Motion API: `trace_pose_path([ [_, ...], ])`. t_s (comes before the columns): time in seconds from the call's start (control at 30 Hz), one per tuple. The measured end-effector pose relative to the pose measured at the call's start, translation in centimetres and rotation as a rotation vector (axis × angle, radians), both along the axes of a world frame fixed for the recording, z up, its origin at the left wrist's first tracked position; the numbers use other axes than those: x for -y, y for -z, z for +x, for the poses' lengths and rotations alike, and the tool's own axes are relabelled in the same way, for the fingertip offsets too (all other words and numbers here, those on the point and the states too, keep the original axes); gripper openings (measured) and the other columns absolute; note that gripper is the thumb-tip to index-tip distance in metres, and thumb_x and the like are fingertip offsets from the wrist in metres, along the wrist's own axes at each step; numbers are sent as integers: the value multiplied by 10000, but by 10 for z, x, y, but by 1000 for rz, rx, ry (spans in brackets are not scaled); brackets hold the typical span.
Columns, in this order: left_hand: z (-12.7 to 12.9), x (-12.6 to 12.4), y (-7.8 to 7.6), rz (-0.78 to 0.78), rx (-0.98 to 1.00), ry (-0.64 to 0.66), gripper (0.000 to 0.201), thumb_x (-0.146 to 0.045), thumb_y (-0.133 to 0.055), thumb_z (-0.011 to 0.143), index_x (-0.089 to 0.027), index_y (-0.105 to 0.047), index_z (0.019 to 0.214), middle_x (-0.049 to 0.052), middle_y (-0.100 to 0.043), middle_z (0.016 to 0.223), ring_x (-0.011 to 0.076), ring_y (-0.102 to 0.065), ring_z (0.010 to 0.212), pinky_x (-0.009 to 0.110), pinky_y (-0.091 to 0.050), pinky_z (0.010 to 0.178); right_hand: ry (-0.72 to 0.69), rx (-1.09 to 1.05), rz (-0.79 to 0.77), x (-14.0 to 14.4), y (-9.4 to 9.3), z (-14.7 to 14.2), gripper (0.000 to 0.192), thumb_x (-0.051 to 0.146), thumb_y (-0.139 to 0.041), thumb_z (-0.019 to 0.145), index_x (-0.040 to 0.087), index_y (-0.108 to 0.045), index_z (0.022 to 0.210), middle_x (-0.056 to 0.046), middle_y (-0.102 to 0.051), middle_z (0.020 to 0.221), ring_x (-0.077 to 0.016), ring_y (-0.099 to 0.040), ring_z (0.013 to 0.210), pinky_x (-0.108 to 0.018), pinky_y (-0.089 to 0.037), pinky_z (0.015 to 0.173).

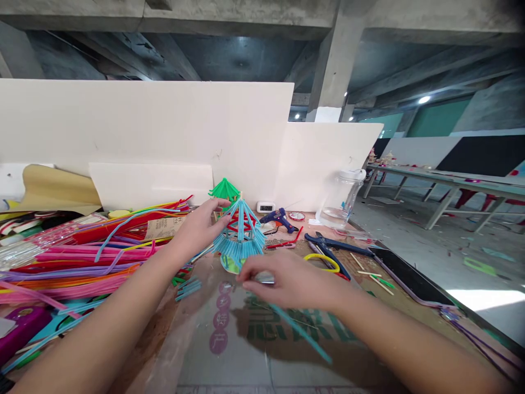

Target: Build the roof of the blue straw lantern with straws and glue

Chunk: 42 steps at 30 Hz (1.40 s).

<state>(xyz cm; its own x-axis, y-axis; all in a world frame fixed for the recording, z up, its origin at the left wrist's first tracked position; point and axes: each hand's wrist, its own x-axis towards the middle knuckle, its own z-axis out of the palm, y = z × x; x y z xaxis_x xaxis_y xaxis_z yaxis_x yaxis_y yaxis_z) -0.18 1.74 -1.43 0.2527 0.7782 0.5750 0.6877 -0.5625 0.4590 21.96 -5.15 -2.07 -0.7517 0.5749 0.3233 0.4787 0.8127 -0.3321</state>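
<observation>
A small tiered model of light-blue pipe cleaners over a red and wooden frame stands on the cardboard in front of me. My left hand reaches to its upper left side, fingers stretched and apart; the fingertips are at the model's edge, and I cannot tell how firmly they touch. Just below and right of the model, my right hand is closed in a pinch on a light-blue pipe cleaner, whose long end slants down to the right. Something silvery shows between its fingers, too small to name. Behind stands a green umbrella-shaped roof.
Bundles of coloured pipe cleaners cover the left side. On the right lie a glue gun, pliers, a yellow-handled tool and a phone. A small digital clock and a clear jar stand behind.
</observation>
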Motion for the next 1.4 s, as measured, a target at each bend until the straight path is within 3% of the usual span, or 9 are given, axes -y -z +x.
trace_pose_path([
  [0.13, 3, 2, -2, 106, 55, 3, 363, -425, -500, 896, -212, -549, 1185, 81, -579, 1230, 232, -569, 1118, 390, -468, 951, 122, -413, -224, -17, -1, 6, 97, 295, -599, 864, 206, -635, 850, -17, -706, 834, -153, -674, 770, -282, -502, 724],
  [0.23, 4, 3, -3, 124, 92, -1, 376, -441, -490, 905, -203, -565, 1187, 84, -577, 1240, 225, -572, 1109, 364, -488, 915, 149, -594, -407, -28, 5, 6, 150, 275, -602, 854, 219, -545, 981, 1, -710, 783, -155, -693, 693, -313, -532, 713],
  [0.33, 4, 1, 0, 59, 47, 12, 458, -445, -490, 904, -198, -525, 1288, 89, -571, 1287, 233, -567, 1131, 377, -485, 922, 186, -636, -465, -35, 6, 7, 204, 281, -607, 848, 215, -516, 1018, -5, -727, 763, -159, -696, 660, -333, -537, 722],
  [0.47, 4, -4, 5, -33, -10, 52, 508, -409, -511, 893, -194, -483, 1352, 91, -558, 1349, 240, -559, 1175, 398, -458, 977, 194, -664, -537, -38, -2, 12, 189, 349, -623, 838, 184, -533, 823, -23, -721, 718, -147, -680, 613, -291, -525, 638],
  [0.7, 7, 1, 1, -85, 13, 97, 421, -360, -488, 898, -242, -530, 1299, 56, -665, 1197, 231, -632, 1065, 374, -502, 899, 54, -857, -846, -31, -10, 13, 281, 450, -615, 845, 193, -503, 859, -8, -692, 594, -127, -621, 468, -230, -473, 494],
  [1.0, 1, 2, -5, -120, -17, 101, 437, -421, -530, 868, -244, -565, 1266, 60, -679, 1086, 231, -644, 955, 373, -524, 828, 98, -808, -768, -33, -1, 9, 294, 466, -614, 846, 188, -518, 865, 9, -672, 572, -114, -588, 458, -226, -459, 501],
  [1.17, 4, 17, -17, 134, 76, 18, 333, -404, -505, 900, -221, -643, 1141, 60, -627, 1073, 209, -603, 967, 364, -486, 872, 86, -750, -756, -29, 0, 5, 304, 473, -622, 835, 187, -520, 808, 16, -665, 582, -104, -573, 462, -231, -454, 513],
  [1.27, 12, 27, -21, 256, -18, 101, 289, -387, -475, 931, -264, -679, 1096, 53, -591, 1069, 212, -552, 1044, 371, -448, 920, 74, -721, -734, -26, 2, 2, 291, 465, -612, 846, 193, -516, 815, 28, -653, 576, -105, -564, 465, -234, -457, 514],
  [1.4, 22, 31, -18, 272, -158, 189, 230, -378, -520, 915, -282, -711, 1000, 52, -591, 1045, 227, -519, 1059, 390, -426, 920, 48, -711, -724, -24, 4, 0, 300, 485, -607, 846, 197, -522, 840, 39, -641, 565, -109, -558, 463, -237, -455, 505],
])
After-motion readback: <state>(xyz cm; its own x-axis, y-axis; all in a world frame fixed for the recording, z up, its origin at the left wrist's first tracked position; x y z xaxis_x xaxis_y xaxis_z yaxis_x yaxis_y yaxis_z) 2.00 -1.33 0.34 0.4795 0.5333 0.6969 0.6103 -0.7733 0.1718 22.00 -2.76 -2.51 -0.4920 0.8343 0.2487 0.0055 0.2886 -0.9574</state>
